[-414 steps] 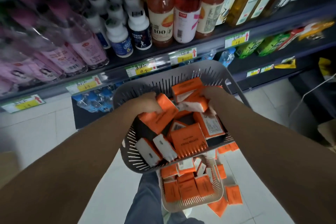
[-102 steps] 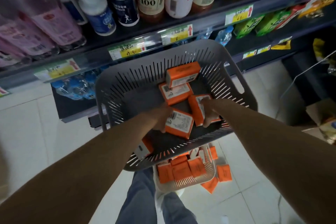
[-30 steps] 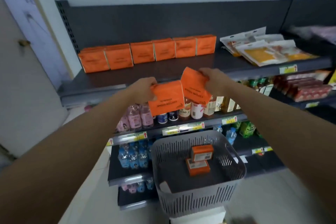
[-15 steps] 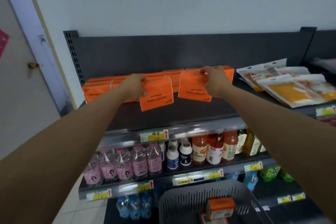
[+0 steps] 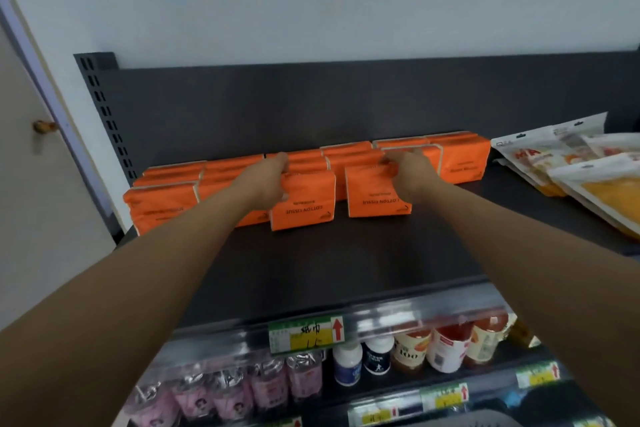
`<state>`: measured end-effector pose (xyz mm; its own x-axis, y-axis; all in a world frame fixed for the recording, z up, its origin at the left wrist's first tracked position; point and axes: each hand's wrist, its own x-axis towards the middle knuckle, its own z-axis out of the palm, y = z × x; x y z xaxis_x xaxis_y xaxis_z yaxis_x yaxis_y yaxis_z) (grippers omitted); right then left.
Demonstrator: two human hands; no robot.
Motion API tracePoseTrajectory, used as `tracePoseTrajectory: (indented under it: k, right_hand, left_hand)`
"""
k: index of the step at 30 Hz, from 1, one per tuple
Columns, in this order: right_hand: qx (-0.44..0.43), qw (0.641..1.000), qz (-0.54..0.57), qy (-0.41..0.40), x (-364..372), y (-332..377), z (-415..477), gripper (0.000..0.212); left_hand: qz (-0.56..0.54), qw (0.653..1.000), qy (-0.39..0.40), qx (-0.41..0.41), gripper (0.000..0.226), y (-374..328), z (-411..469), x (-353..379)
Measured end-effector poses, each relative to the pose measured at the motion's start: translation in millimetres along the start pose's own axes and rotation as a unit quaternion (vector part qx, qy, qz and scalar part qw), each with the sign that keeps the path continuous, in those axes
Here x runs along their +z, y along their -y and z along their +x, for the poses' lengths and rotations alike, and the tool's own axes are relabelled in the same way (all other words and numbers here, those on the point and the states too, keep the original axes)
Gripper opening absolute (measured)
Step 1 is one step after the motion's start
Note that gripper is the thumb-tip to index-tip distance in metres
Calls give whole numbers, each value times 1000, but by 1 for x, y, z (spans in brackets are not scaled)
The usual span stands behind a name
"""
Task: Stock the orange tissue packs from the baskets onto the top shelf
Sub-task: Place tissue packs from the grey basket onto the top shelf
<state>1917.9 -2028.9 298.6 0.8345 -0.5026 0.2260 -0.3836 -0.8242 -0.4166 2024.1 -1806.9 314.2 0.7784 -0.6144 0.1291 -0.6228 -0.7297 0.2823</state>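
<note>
Two orange tissue packs stand on the top shelf [image 5: 329, 263] near its middle, one per hand. The left hand [image 5: 263, 184] holds the left pack [image 5: 306, 206] and the right hand [image 5: 412, 177] holds the right pack [image 5: 375, 199], fingers curled over each top edge. Both packs rest on a long edge with the broad face toward the camera and the print upside down, long axis running 9 to 3 o'clock. Toward 12 o'clock stands the back row [image 5: 462, 161] of orange packs — too overlapped to count. Snack pouches [image 5: 595, 191] lie at 3 o'clock.

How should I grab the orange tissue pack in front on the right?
Probably pinch the right front pack at its top edge from above, like the right hand does: it stands upright, with other packs close behind. The left hand grips the left front pack likewise.
</note>
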Motion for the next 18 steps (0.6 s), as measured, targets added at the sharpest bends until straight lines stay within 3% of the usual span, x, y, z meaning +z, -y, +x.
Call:
tracePoseTrajectory:
  k: [18]
  right_hand:
    - [109, 986, 107, -64, 33, 12, 12, 39]
  left_hand:
    - [-1, 991, -132, -12, 35, 10, 13, 23]
